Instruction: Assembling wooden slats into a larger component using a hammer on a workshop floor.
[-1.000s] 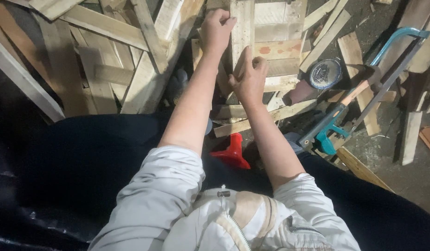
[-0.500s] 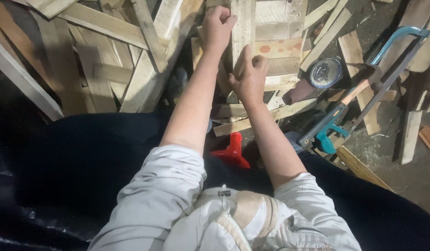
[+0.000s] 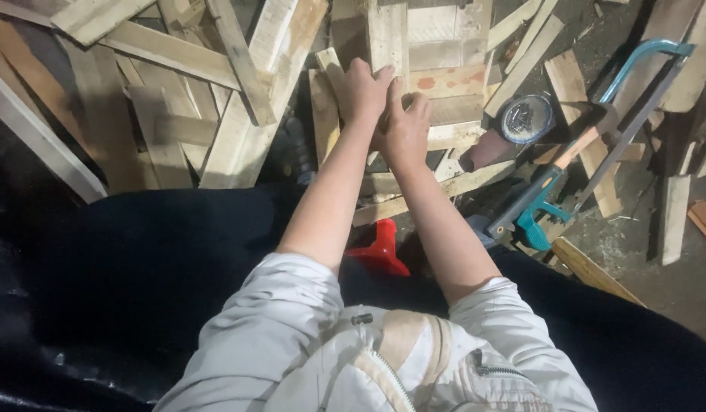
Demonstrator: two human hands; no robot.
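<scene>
Both of my hands rest on a pale wooden assembly (image 3: 437, 53) made of nailed slats, at the top middle of the head view. My left hand (image 3: 363, 91) grips the top of an upright slat (image 3: 324, 107) on its left side. My right hand (image 3: 405, 130) lies just to the right of it, fingers curled over the edge of a cross slat (image 3: 452, 136). The two hands touch each other. My bare forearms reach up from grey rolled sleeves.
Loose planks and offcuts (image 3: 215, 84) cover the floor around. A blue-framed hacksaw (image 3: 589, 145) lies to the right, beside a round tin of nails (image 3: 525, 118) and a hammer (image 3: 521, 149). A red plastic object (image 3: 381, 249) sits between my arms.
My left hand has come down and rightward along the slat, closer to my right hand; the two now touch. The view has shifted slightly.
</scene>
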